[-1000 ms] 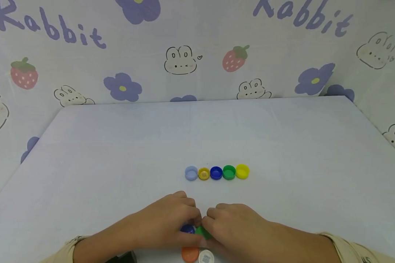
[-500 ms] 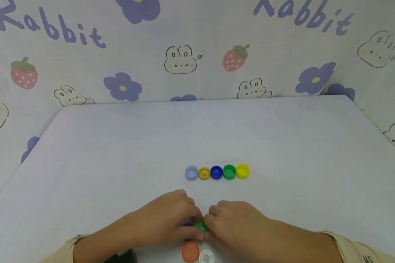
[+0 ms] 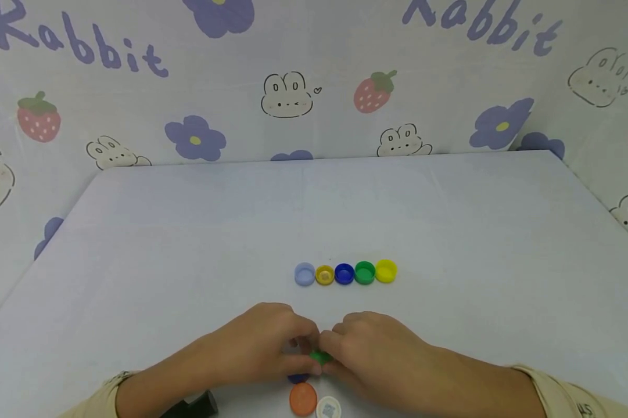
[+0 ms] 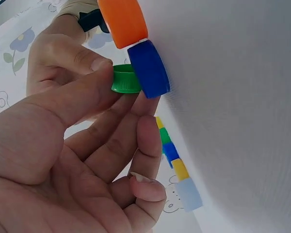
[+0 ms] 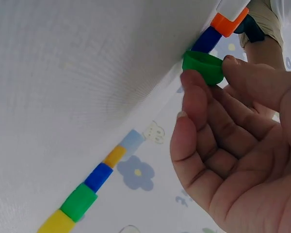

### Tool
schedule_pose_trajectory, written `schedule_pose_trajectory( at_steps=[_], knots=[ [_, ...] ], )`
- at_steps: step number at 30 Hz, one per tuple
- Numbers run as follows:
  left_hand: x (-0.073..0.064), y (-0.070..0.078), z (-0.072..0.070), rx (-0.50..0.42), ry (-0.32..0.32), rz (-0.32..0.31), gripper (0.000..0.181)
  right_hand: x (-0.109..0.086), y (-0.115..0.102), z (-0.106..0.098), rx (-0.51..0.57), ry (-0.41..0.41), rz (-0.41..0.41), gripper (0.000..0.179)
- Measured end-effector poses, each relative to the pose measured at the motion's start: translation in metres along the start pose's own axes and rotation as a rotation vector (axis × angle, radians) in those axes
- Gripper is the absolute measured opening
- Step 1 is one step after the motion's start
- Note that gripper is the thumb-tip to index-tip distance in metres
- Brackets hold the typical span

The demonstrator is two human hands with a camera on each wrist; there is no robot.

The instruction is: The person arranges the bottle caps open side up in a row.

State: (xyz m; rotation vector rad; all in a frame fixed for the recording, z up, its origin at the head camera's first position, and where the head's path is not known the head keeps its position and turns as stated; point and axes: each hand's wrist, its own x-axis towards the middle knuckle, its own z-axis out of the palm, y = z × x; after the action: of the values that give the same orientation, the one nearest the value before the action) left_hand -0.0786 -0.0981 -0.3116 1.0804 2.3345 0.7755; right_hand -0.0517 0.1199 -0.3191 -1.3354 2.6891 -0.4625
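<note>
One green cap (image 5: 204,69) | between thumb and fingertips of right hand (image 3: 379,357), pinched | left hand (image 3: 261,347) pinching it too

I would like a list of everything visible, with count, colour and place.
Row caps: 5, light blue, gold, blue, green, yellow, beyond hands
Held cap: 1, green, between hands
Neighbouring cap: 1, blue, beside it
Near cap: 1, orange, beside neighbouring cap
Nearest cap: 1, white, beside orange
Tabletop: 1, white, under caps
Backdrop: 1, white, patterned, behind tabletop
Dark objects: 2, black, at wrists
Sleeves: 2, beige, forearms
Left hand, right hand: 2, bare, at held cap
</note>
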Motion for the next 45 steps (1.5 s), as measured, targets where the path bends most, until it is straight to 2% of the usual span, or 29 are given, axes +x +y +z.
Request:
schedule_pose_trajectory(
  at_steps=[3, 6, 21, 25, 31, 35, 45],
  knots=[
    [-0.0004, 0.0001, 0.0001, -0.050, 0.004, -0.016, 0.008, -0.0010, 0.0003, 0.0023, -0.003, 0.091, -0.044, 0.016],
    [-0.0006, 0.0006, 0.0003, -0.091, 0.012, -0.029, 0.007, -0.0008, 0.0015, 0.0035, 0.010, 0.125, -0.058, 0.017],
    [0.0004, -0.0001, 0.0021, -0.074, 0.040, -0.053, 0.005, 0.0004, 0.0008, -0.0003, 0.054, 0.116, -0.047, 0.016],
    [0.0009, -0.0010, 0.0031, -0.066, 0.061, -0.044, 0.004, 0.0009, 0.0007, -0.0019, 0.076, 0.084, -0.023, 0.017],
    [0.0015, -0.0022, 0.0025, -0.066, 0.062, -0.042, 0.007, 0.0013, 0.0022, -0.0042, 0.074, -0.012, 0.015, 0.027],
    [0.0017, -0.0029, 0.0017, -0.056, 0.057, -0.049, 0.012, 0.0015, 0.0030, -0.0040, 0.050, -0.026, 0.018, 0.029],
    [0.0032, -0.0036, 0.0004, -0.017, 0.043, -0.113, 0.026, 0.0028, 0.0061, -0.0038, 0.007, -0.079, 0.054, 0.023]
  ],
)
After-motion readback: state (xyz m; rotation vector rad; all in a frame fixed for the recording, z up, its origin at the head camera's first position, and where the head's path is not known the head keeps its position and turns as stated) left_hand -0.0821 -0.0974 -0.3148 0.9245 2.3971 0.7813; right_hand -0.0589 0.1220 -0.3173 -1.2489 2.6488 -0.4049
